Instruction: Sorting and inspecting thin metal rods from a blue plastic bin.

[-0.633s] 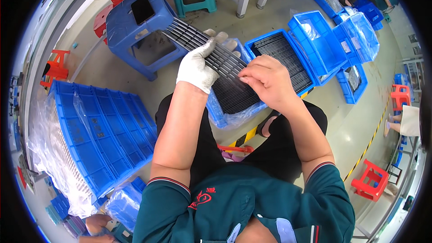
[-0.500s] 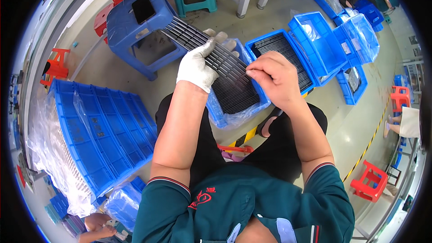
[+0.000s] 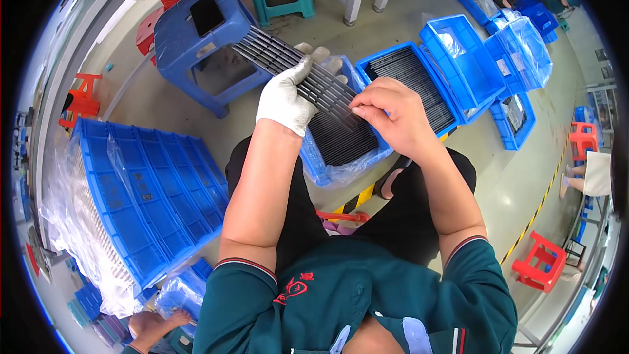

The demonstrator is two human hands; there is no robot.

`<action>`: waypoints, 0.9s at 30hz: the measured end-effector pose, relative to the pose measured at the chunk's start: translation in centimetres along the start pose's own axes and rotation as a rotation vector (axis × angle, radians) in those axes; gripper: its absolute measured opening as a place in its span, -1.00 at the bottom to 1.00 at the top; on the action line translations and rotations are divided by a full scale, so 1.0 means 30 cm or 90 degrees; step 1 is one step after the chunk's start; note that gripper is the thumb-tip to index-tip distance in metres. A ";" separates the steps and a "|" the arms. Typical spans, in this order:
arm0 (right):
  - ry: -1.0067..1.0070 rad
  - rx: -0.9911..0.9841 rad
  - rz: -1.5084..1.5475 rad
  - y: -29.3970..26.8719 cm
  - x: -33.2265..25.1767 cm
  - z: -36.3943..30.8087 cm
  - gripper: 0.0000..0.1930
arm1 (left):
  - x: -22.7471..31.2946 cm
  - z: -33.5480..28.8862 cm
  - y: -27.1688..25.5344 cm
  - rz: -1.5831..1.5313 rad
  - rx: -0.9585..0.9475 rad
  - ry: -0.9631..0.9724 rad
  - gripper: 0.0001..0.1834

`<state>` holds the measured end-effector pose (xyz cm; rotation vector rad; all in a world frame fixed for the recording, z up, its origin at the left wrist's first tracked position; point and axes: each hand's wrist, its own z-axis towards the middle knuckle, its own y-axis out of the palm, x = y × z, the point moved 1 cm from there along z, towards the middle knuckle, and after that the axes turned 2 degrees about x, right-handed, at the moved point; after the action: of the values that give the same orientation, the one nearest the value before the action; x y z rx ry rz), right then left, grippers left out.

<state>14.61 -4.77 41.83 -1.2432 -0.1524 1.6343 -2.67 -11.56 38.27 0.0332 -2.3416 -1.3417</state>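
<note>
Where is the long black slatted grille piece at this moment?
In the head view, upper centre: the black grille lies across the gloved left hand, with the bare right hand at its near end, above the blue crate.

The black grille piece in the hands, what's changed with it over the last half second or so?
Little changed. The bare right hand slid slightly along the black slatted grille, fingertips pinching its near end. The gloved left hand kept its grip underneath, the grille still angled over the blue bin on the lap. The blue stool stayed put.
</note>
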 end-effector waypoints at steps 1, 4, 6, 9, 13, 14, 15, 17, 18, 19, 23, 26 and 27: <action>0.024 -0.015 0.002 -0.002 0.002 0.001 -0.91 | -0.001 0.002 -0.003 0.001 0.000 -0.001 -0.80; -0.030 -0.056 -0.046 0.001 -0.002 0.005 -0.92 | -0.003 0.005 -0.006 -0.025 -0.034 -0.014 -0.80; -0.039 -0.042 -0.041 0.000 -0.005 0.006 -0.93 | -0.003 0.005 -0.002 -0.026 -0.033 -0.025 -0.81; 0.032 0.051 0.012 -0.015 -0.018 0.004 -0.95 | -0.001 0.001 0.005 -0.005 -0.016 -0.013 -0.81; 0.101 0.009 0.072 -0.019 -0.028 -0.004 -0.96 | 0.003 0.002 0.003 0.003 -0.027 -0.003 -0.82; 0.081 0.007 0.069 -0.008 -0.023 -0.008 -0.95 | 0.003 -0.002 0.007 -0.002 -0.024 -0.007 -0.82; 0.082 0.007 0.068 -0.004 -0.020 -0.010 -0.95 | 0.002 -0.004 0.009 -0.007 -0.021 -0.011 -0.82; 0.075 0.001 0.035 0.002 -0.016 -0.013 -0.95 | 0.002 -0.005 0.008 -0.006 -0.021 -0.007 -0.82; 0.075 0.000 0.036 0.003 -0.016 -0.014 -0.95 | 0.003 -0.007 0.007 -0.006 -0.020 -0.002 -0.81; 0.074 -0.001 0.035 0.004 -0.015 -0.017 -0.94 | 0.002 -0.006 0.003 -0.006 -0.019 -0.001 -0.81; -0.041 -0.024 0.008 0.003 -0.016 -0.008 -0.92 | -0.005 0.013 -0.018 -0.018 -0.029 -0.015 -0.81; -0.055 -0.033 -0.018 -0.003 -0.008 -0.005 -0.91 | -0.008 0.020 -0.023 -0.031 -0.035 -0.024 -0.81; -0.057 -0.030 -0.016 -0.002 -0.012 -0.002 -0.91 | -0.002 0.017 -0.020 -0.041 -0.048 -0.028 -0.82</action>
<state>14.66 -5.05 42.09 -1.1994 -0.2631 1.6748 -2.93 -11.44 37.54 0.0586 -2.3422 -1.4745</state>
